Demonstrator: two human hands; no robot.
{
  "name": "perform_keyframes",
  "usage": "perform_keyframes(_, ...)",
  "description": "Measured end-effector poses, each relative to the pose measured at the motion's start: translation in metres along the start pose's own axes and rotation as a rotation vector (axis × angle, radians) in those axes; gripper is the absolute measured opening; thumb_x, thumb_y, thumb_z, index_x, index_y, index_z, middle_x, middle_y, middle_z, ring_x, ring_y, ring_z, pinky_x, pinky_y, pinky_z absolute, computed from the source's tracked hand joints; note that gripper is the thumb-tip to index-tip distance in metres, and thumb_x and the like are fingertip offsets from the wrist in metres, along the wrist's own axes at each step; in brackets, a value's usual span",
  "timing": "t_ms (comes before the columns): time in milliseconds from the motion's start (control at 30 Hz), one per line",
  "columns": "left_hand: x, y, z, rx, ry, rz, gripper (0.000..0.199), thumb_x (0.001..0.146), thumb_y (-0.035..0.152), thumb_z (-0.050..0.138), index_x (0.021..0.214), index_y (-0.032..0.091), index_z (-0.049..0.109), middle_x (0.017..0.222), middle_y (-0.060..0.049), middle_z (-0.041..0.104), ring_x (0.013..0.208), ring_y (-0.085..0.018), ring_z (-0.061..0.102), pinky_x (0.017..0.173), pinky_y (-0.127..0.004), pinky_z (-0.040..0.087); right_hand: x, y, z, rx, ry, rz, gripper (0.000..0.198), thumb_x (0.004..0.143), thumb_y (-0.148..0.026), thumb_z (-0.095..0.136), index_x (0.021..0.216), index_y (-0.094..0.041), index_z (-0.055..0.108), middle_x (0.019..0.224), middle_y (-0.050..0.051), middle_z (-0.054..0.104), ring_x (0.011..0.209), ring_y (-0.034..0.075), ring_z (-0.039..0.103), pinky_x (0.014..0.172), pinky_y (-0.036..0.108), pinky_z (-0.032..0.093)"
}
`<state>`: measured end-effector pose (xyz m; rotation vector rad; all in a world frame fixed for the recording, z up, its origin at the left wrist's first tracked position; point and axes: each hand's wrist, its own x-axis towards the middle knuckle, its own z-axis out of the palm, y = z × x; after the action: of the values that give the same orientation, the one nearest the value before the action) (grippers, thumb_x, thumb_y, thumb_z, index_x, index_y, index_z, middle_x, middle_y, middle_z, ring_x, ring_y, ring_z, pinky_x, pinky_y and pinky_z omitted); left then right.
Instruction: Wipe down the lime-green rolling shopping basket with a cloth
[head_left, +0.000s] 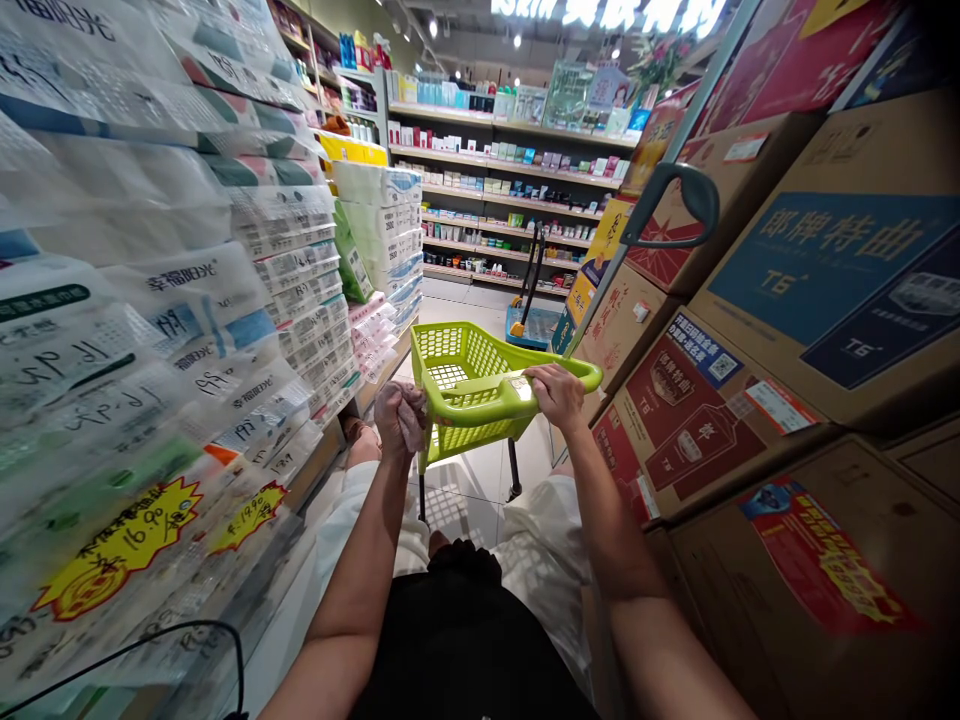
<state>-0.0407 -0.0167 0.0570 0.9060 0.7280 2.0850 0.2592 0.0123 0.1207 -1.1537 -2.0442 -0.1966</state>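
Observation:
A lime-green plastic shopping cart stands in front of me, with a perforated basket and dark legs. My right hand is closed around the right part of its rounded handle. At the cart's near left corner, my left hand is closed on a crumpled, pale greyish-pink cloth. That cloth is against or very close to the cart's side; I cannot tell whether it touches. White openwork shows at the bottom of the basket, where no goods can be made out.
Stacked tissue packs line the left side. Cardboard boxes rise on the right, near a grey pole with a looped handle. Ahead are a blue platform trolley and shelves of small goods. Tiled floor runs between.

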Motion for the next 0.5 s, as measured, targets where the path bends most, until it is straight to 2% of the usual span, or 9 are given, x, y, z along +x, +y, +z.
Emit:
perform_keyframes(67, -0.001, -0.007, -0.002, 0.085, 0.144, -0.014, 0.037, 0.081, 0.050, 0.074, 0.087, 0.021, 0.052, 0.075, 0.003, 0.059, 0.060, -0.009, 0.054, 0.060, -0.023, 0.048, -0.001, 0.000, 0.000, -0.001, 0.003, -0.004, 0.038, 0.095, -0.023, 0.042, 0.107, -0.022, 0.078, 0.115, 0.006, 0.079, 0.110, 0.024, 0.069, 0.096, 0.036, 0.050)
perform_keyframes(133, -0.006, -0.017, -0.003, 0.201, 0.269, -0.040, 0.049, 0.075, 0.050, 0.083, 0.096, 0.024, 0.047, 0.083, 0.003, 0.060, 0.067, -0.011, 0.058, 0.064, -0.023, 0.048, -0.001, 0.000, 0.001, 0.000, 0.014, -0.003, 0.038, 0.095, -0.023, 0.042, 0.107, -0.022, 0.078, 0.115, 0.005, 0.079, 0.110, 0.024, 0.069, 0.095, 0.036, 0.050)
perform_keyframes(200, -0.012, -0.026, -0.003, 0.266, 0.302, -0.068, 0.058, 0.075, 0.052, 0.084, 0.104, 0.026, 0.042, 0.095, 0.000, 0.061, 0.080, -0.014, 0.062, 0.071, -0.026, 0.051, -0.001, 0.001, 0.001, -0.003, 0.023, 0.001, 0.039, 0.096, -0.023, 0.041, 0.106, -0.022, 0.079, 0.114, 0.005, 0.079, 0.109, 0.024, 0.069, 0.095, 0.036, 0.050)
perform_keyframes(333, -0.014, -0.029, -0.004, 0.272, 0.230, -0.043, 0.046, 0.087, 0.054, 0.070, 0.110, 0.026, 0.042, 0.112, -0.005, 0.057, 0.101, -0.018, 0.062, 0.087, -0.030, 0.052, -0.001, 0.001, 0.001, -0.011, 0.024, -0.005, 0.039, 0.096, -0.023, 0.041, 0.105, -0.022, 0.079, 0.113, 0.006, 0.080, 0.108, 0.024, 0.070, 0.094, 0.036, 0.051)
perform_keyframes(500, 0.000, -0.023, -0.014, 0.348, 0.052, 0.029, 0.042, 0.084, 0.047, 0.070, 0.113, 0.023, 0.052, 0.116, -0.005, 0.059, 0.111, -0.019, 0.060, 0.099, -0.030, 0.047, -0.001, 0.002, 0.002, 0.003, 0.028, 0.001, 0.039, 0.096, -0.024, 0.042, 0.106, -0.023, 0.079, 0.113, 0.005, 0.080, 0.109, 0.024, 0.069, 0.095, 0.036, 0.051)
